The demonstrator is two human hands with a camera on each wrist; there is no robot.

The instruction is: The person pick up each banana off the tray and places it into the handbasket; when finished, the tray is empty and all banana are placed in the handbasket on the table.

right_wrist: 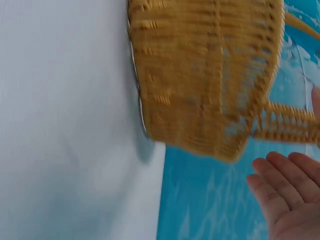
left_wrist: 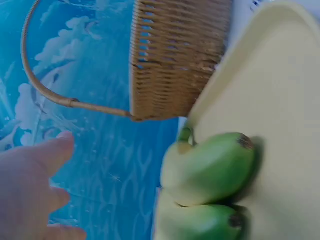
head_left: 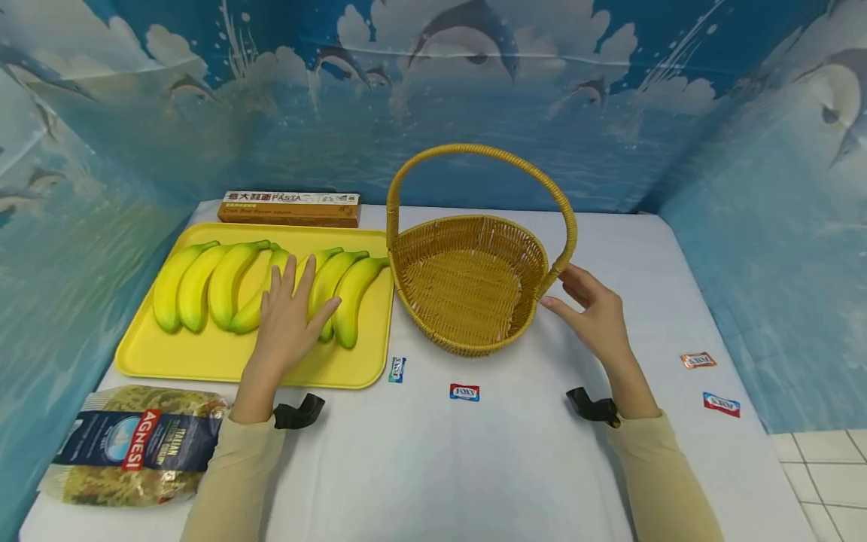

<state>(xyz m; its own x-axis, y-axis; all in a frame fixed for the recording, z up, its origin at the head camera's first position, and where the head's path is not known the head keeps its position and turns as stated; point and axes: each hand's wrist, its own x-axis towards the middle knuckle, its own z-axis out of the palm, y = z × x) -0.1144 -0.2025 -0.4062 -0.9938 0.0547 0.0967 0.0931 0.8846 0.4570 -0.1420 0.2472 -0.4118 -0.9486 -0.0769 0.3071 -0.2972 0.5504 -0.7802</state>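
Note:
My left hand [head_left: 287,324] hovers over a row of several yellow-green bananas [head_left: 230,282] on a yellow tray [head_left: 203,365], its fingers spread and holding nothing. In the left wrist view, the hand [left_wrist: 35,190] appears apart from the bananas [left_wrist: 210,167]. Right of the tray stands a woven basket [head_left: 474,293] with a tall arched handle [head_left: 484,150] and a bare inside. My right hand [head_left: 596,312] is at the basket's right side, near the handle's base. The right wrist view shows its fingers [right_wrist: 285,180] extended beside the basket [right_wrist: 200,75]; whether they touch it is unclear.
A pasta box [head_left: 291,211] lies behind the tray. A bag of pasta [head_left: 135,448] lies front left, beside my left forearm. Small wrapped candies [head_left: 464,392] are scattered in front of the basket and at the right. Printed dolphin curtains [head_left: 447,113] enclose the white table [head_left: 433,467].

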